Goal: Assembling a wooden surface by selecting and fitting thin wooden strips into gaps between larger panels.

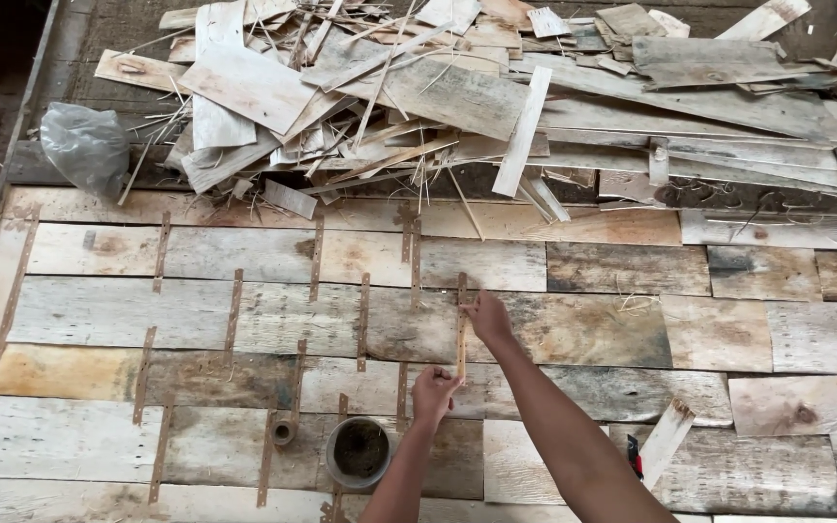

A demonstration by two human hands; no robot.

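Note:
A thin wooden strip (461,334) lies upright across the seam between weathered boards of a patchwork wood panel (593,329). My right hand (487,317) presses on the strip's upper end with its fingertips. My left hand (433,392) pinches the strip's lower end. Several similar narrow strips (363,320) lie across other seams to the left.
A round can (358,451) with dark contents and a small tape roll (284,431) sit near my left arm. A loose board piece (666,438) and a red-black tool (635,455) lie right. A heap of scrap boards (457,87) and a grey plastic bag (84,145) lie beyond.

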